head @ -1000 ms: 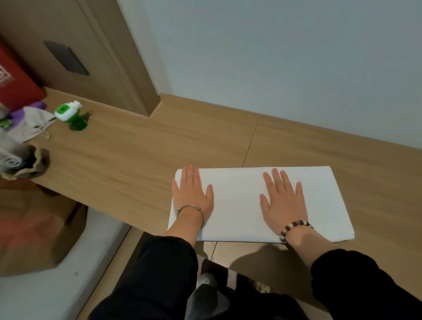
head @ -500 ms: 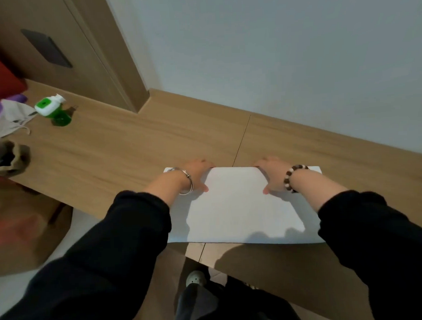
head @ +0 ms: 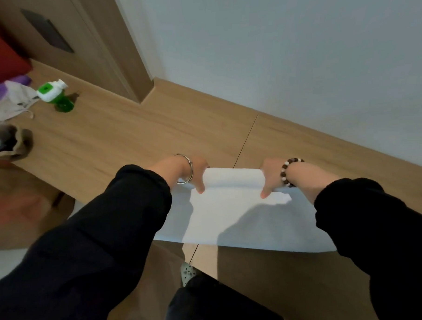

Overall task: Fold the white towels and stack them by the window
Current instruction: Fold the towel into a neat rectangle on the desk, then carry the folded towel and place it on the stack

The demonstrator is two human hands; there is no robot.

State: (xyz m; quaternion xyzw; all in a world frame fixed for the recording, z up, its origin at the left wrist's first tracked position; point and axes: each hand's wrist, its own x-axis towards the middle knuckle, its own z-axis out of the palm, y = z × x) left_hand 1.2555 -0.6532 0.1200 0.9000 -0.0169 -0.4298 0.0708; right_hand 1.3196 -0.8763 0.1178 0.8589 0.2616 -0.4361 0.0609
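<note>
On the tabletop, at its near edge, lies the towel. Left hand and right hand each pinch the towel's far edge, each grip curled round it, thumbs on top, and that edge stands rolled up off the rest. Far left of the towel stands a green bottle.
</note>
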